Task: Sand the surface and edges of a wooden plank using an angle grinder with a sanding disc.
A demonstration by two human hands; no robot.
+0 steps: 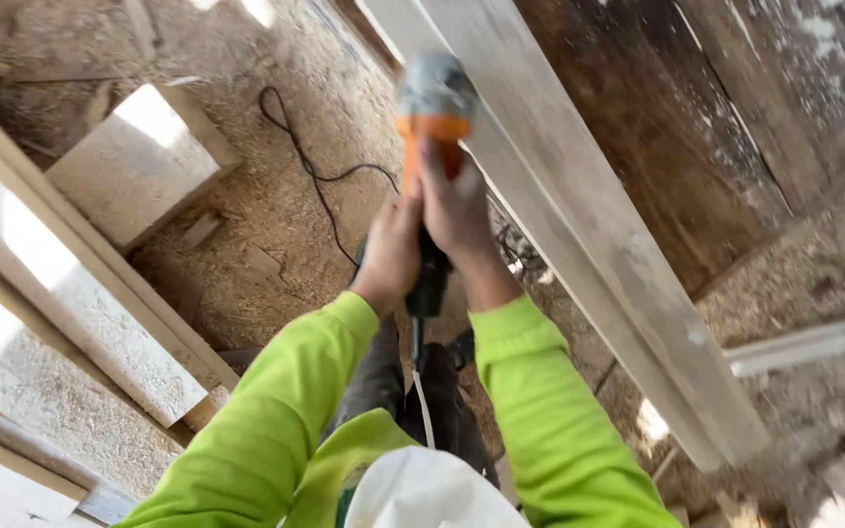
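Both hands, left hand [390,256] and right hand [457,207], are wrapping fingers tight around the orange power tool [434,117] — rigid, probably hefty, best gripped along its dark body against the pale plank [579,215].

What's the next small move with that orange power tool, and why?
Probably ease the orange power tool forward along the long pale plank. Both hands grip it, left hand low on the dark handle, right hand higher on the body, and its grey head sits at the plank's edge, with bare board ahead.
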